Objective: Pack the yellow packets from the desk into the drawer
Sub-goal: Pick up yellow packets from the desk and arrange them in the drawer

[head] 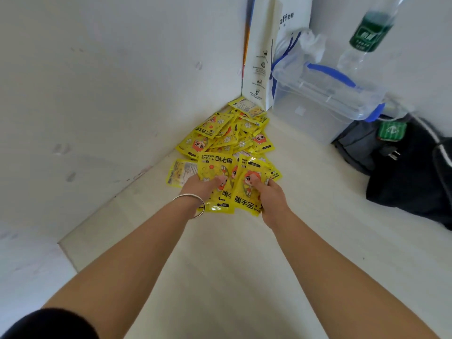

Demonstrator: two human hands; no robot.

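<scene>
**Two loose fans of packets, drawer out of view**

My left hand [203, 186] pinches a fanned bunch of yellow packets [227, 148], thumb on top. The other fingers are tucked under and hidden. My right hand [269, 195] pinches a second bunch the same way.

The rest of the pile lies on the tabletop [244, 265], pushed into the wall corner and up against the foot of the paper bag [259, 57].

Risks:
- The packets look glossy and the bunches aren't squared, so some could slide out as I lift.
- The two fans overlap each other and the loose packets beneath, so lifting may drag extras along and scatter them.
- The bangle [193, 204] might snag an edge.
- The drawer isn't in view and both hands are full, so opening it could cause a spill.
</scene>
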